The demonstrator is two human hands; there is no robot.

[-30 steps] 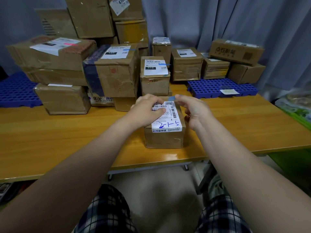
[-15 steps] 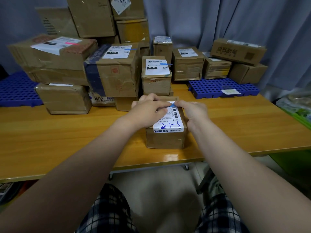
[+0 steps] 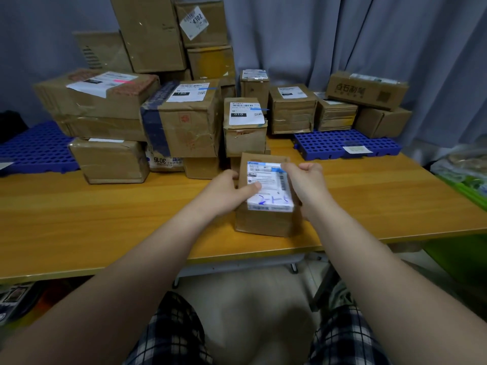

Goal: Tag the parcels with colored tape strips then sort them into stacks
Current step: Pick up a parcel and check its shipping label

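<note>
A small brown cardboard parcel [image 3: 263, 222] with a white shipping label sits near the front edge of the wooden table [image 3: 105, 227]. A short blue tape strip [image 3: 276, 169] lies across the label's far right corner. My left hand [image 3: 226, 189] grips the parcel's left side, thumb on the label. My right hand [image 3: 307, 183] grips its right side, fingers curled over the top edge by the tape. Other tagged parcels stand behind: one marked 010 [image 3: 245, 127] and a larger one [image 3: 188, 119], each with a blue strip.
Stacked parcels fill the back left, the top one [image 3: 97, 93] with a pink strip. More boxes [image 3: 366, 89] sit at the back right behind a blue perforated pallet [image 3: 342, 143]. Another blue pallet [image 3: 34, 151] lies far left. Grey curtain behind.
The hands left the label's top edge, where they pressed the blue strip, and took hold of the parcel's two sides. The parcel looks slightly raised and blurred with motion.
</note>
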